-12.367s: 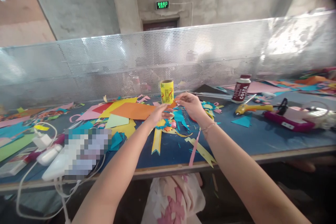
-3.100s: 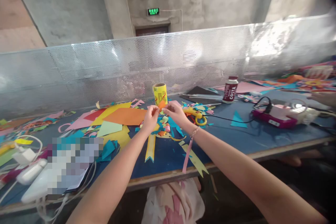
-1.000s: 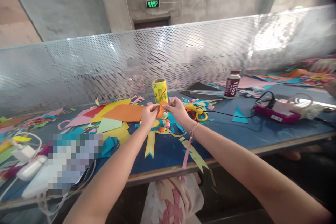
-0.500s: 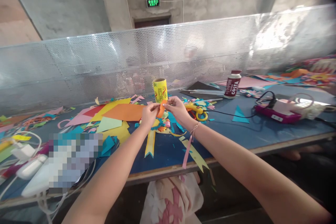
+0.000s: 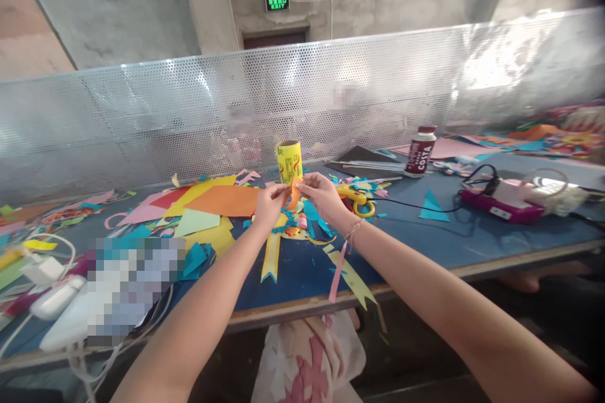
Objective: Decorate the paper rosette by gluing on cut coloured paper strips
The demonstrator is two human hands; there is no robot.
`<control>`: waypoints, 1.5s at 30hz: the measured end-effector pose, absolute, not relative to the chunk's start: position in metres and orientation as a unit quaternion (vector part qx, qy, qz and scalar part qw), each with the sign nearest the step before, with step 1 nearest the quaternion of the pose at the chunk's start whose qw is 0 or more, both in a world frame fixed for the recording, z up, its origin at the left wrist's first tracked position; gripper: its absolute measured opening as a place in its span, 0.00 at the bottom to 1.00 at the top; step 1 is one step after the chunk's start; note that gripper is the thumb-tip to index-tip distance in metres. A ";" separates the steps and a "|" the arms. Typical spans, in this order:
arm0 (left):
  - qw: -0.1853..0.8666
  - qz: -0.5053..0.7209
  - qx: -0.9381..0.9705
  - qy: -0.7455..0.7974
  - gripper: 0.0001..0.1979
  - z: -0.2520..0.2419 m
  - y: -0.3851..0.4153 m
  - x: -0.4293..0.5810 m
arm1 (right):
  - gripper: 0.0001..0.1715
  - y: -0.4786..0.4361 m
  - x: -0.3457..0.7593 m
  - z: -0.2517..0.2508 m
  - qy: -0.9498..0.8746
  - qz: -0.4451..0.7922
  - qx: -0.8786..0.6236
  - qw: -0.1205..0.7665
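Between my two hands is a small curved strip of orange paper (image 5: 294,195), raised a little above the table. My left hand (image 5: 270,204) pinches its left side, and my right hand (image 5: 321,194) grips its upper right with the fingertips. Below them lies a colourful paper rosette (image 5: 286,221) with a yellow and blue paper tail (image 5: 270,259) hanging toward the table's front. Just behind my fingers stands a yellow cardboard tube (image 5: 289,160). Yellow-handled tool (image 5: 357,197), perhaps a glue gun, rests right of my right hand beside a black cable.
Coloured paper sheets (image 5: 227,200) and scraps spread over the left side. A Costa bottle (image 5: 420,152) and a purple power strip (image 5: 500,204) stand to the right. Chargers with white cables (image 5: 57,299) sit at front left. A perforated metal screen (image 5: 189,113) runs along the back.
The orange strip has turned and now looks narrower and more curled between my fingertips. My hands have barely shifted.
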State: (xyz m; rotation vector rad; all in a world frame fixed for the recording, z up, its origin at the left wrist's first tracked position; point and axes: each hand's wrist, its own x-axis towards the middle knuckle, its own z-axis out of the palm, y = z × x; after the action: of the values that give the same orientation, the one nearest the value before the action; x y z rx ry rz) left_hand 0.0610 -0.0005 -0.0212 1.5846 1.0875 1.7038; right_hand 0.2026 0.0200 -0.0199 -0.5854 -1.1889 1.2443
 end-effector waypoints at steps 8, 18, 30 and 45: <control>0.305 0.629 0.582 0.415 0.08 -0.021 -0.001 0.062 | 0.29 0.019 0.203 -0.019 -0.518 0.543 -0.262 0.607; 0.324 0.634 0.580 0.395 0.07 -0.024 0.002 0.061 | 0.29 0.017 0.203 -0.019 -0.531 0.549 -0.260 0.592; 0.325 0.628 0.580 0.404 0.05 -0.020 -0.002 0.062 | 0.28 0.018 0.203 -0.018 -0.526 0.557 -0.253 0.591; 0.331 0.628 0.575 0.408 0.05 -0.021 -0.001 0.062 | 0.29 0.018 0.203 -0.020 -0.530 0.556 -0.259 0.586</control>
State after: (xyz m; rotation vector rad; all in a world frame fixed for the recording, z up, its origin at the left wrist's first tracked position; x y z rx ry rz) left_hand 0.0624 -0.0010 -0.0209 1.5025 1.0665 1.6417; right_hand 0.2029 0.0181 -0.0195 -0.6040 -1.2355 1.2972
